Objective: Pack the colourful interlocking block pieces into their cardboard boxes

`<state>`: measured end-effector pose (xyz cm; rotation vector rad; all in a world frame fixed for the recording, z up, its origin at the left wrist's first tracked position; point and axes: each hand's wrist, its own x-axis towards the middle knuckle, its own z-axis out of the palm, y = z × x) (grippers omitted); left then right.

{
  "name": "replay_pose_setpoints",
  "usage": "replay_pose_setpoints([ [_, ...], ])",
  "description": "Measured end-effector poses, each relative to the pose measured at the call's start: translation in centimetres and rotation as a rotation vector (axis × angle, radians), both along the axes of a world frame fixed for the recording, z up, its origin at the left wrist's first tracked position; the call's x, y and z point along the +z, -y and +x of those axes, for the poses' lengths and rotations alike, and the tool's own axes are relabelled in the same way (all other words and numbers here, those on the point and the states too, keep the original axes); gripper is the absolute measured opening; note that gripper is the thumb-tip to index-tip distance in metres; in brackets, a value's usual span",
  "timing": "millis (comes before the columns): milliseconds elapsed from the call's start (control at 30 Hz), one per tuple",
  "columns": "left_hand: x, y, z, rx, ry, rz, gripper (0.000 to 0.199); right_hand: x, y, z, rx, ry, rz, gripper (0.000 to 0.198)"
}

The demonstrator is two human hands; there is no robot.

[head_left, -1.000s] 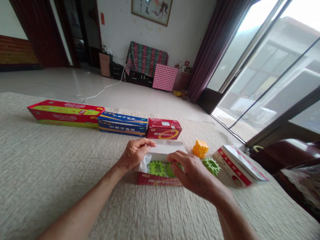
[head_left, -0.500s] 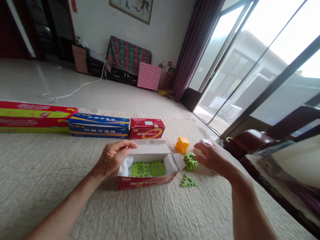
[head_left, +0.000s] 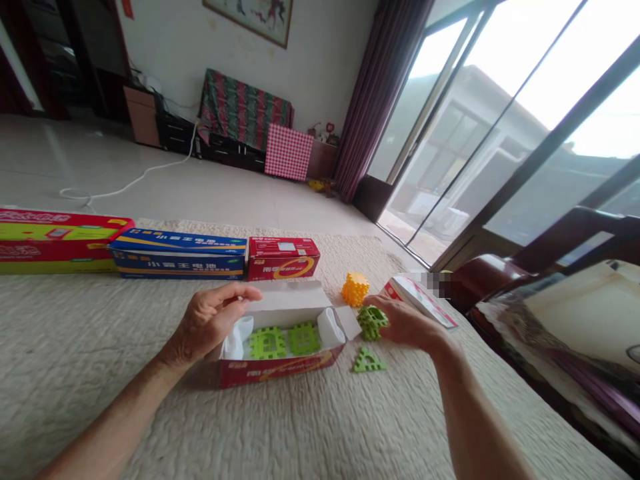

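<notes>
An open red cardboard box (head_left: 280,370) sits before me on the quilted cover. Two flat green notched plastic building pieces (head_left: 267,343) lie inside it, between white padding (head_left: 327,327) at both ends. My left hand (head_left: 210,320) is closed at the box's left rear corner, thumb and forefinger pinching the raised white lid (head_left: 287,295). Right of the box, my right hand (head_left: 405,321) has its fingers round the far right side of a green block of interlocking pieces (head_left: 373,323); its thumb is hidden. A green triangular piece (head_left: 370,360) lies flat nearby.
An orange notched cube (head_left: 355,289) stands behind the green block. A white and red booklet or flat pack (head_left: 423,300) lies beyond my right hand. Along the back stand a smaller red box (head_left: 283,259), a blue box (head_left: 180,255) and red-green boxes (head_left: 60,241).
My right hand has come down and left, onto the green block, uncovering the white and red flat item. The view has shifted slightly; my left hand stays at the box lid.
</notes>
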<state>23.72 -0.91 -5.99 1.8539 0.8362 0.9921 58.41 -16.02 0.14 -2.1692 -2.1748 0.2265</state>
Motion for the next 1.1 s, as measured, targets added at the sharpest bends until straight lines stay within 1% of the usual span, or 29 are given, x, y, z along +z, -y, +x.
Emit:
replay_pose_setpoints([
  [67,0.1,0.1,0.0,-0.003,0.014,-0.004,0.025,-0.1,0.1,0.0,0.007,-0.011,-0.004,0.053],
  [167,0.4,0.3,0.1,-0.003,0.034,-0.005,0.024,-0.8,0.1,0.3,0.002,-0.016,0.032,0.053],
  [267,0.7,0.4,0.2,-0.004,0.037,0.006,0.024,-1.5,0.0,0.8,0.012,0.007,0.050,0.055],
  [333,0.8,0.4,0.2,-0.001,0.032,0.020,0.024,-1.5,0.0,0.8,0.009,0.038,0.060,0.053],
  [400,0.8,0.4,0.2,0.002,0.030,0.029,0.025,-0.9,0.1,0.3,-0.015,0.075,0.112,0.047],
  [500,0.9,0.5,0.2,0.004,0.026,0.038,0.025,1.3,0.2,-2.2,-0.022,0.078,0.283,0.042],
  [567,1.0,0.5,0.2,0.012,0.017,0.051,0.025,3.0,0.1,-4.9,0.066,-0.007,0.334,0.042],
  [600,1.0,0.5,0.2,0.015,0.012,0.058,0.024,3.7,0.0,-6.4,0.126,-0.070,0.334,0.044],
  [667,1.0,0.5,0.2,0.017,0.001,0.066,0.024,4.5,-0.5,-9.2,0.239,-0.170,0.286,0.048],
  [700,1.0,0.4,0.2,0.015,-0.001,0.066,0.024,4.7,-0.7,-10.4,0.291,-0.204,0.269,0.047],
  [767,0.9,0.4,0.2,0.007,0.001,0.058,0.025,4.4,-1.3,-11.9,0.333,-0.223,0.222,0.047],
  [833,0.8,0.4,0.2,-0.001,0.009,0.046,0.025,3.8,-1.7,-12.4,0.330,-0.201,0.190,0.047],
  [967,0.9,0.4,0.2,-0.004,0.009,0.050,0.024,2.7,-2.1,-12.2,0.313,-0.150,0.147,0.049],
  [1100,0.9,0.4,0.2,-0.005,0.001,0.059,0.025,2.4,-1.8,-11.8,0.290,-0.140,0.156,0.052],
])
